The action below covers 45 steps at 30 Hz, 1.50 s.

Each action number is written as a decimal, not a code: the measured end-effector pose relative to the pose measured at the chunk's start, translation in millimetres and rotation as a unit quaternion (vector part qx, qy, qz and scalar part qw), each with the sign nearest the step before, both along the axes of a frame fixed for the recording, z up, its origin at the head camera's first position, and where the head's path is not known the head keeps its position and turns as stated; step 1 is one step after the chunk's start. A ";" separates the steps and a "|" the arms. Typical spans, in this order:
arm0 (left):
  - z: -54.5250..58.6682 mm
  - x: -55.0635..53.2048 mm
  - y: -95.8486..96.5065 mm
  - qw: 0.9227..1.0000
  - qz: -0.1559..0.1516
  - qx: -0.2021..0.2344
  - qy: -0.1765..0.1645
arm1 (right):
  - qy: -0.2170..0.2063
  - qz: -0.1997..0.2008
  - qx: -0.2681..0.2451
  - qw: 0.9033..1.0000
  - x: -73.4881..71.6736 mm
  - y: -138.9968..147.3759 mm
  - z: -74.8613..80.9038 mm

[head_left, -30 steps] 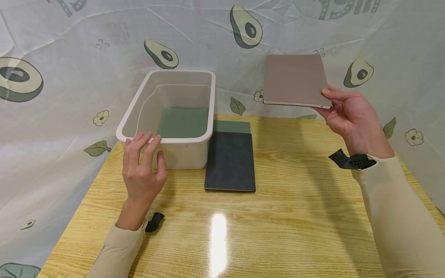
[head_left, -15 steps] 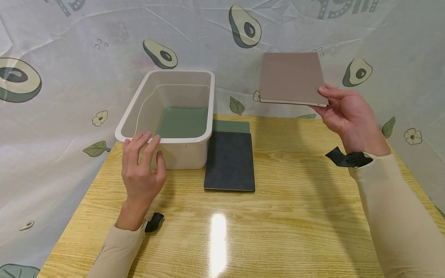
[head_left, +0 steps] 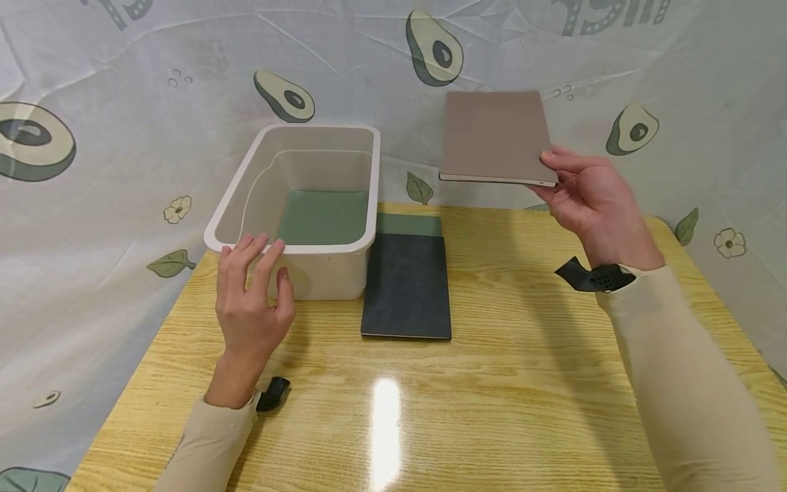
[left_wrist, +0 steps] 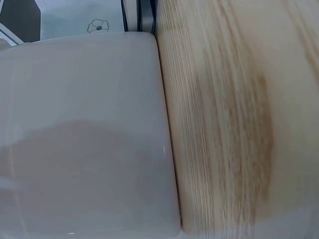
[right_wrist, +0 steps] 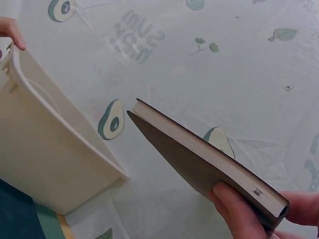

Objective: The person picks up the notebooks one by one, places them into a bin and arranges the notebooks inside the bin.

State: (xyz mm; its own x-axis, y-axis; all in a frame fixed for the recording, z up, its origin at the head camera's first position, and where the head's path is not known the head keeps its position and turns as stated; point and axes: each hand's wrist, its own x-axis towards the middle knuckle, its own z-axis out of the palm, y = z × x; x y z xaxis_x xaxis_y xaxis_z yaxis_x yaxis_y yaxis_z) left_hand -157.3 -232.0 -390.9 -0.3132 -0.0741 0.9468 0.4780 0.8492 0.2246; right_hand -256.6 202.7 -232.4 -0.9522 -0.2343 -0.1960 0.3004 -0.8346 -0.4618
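My right hand (head_left: pixel 587 195) holds a brown notebook (head_left: pixel 498 137) in the air at the back right, thumb on top of its cover and fingers beneath. The right wrist view shows the notebook (right_wrist: pixel 209 159) from its page edge, gripped at one corner. My left hand (head_left: pixel 252 307) rests its fingertips on the front rim of a pale plastic bin (head_left: pixel 326 273), fingers loosely bent. Inside the bin lies a green notebook (head_left: pixel 326 215). Beside the bin on its right, a dark blue notebook (head_left: pixel 407 287) lies on the table, partly covering another green one (head_left: pixel 410 224).
The wooden table (head_left: pixel 516 389) runs up to a pale curtain (head_left: pixel 184 41) printed with avocados behind it. In the left wrist view, the bin's outer wall (left_wrist: pixel 84 139) stands against the table top.
My right hand has carried the brown notebook to the left, towards the bin. My left hand has stayed at the bin's rim.
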 end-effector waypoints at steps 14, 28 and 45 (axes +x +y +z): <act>-0.4 -2.0 -0.1 1.000 0.000 -0.004 0.005 | 0.006 0.011 0.048 0.999 -5.2 -42.9 4.2; 1.8 -1.2 0.9 1.000 -0.003 -0.003 0.008 | 0.015 0.020 0.105 0.994 -14.7 -89.4 4.6; 1.2 0.1 1.1 1.000 -0.001 -0.007 0.002 | 0.032 0.029 0.141 0.989 -21.3 -135.4 2.7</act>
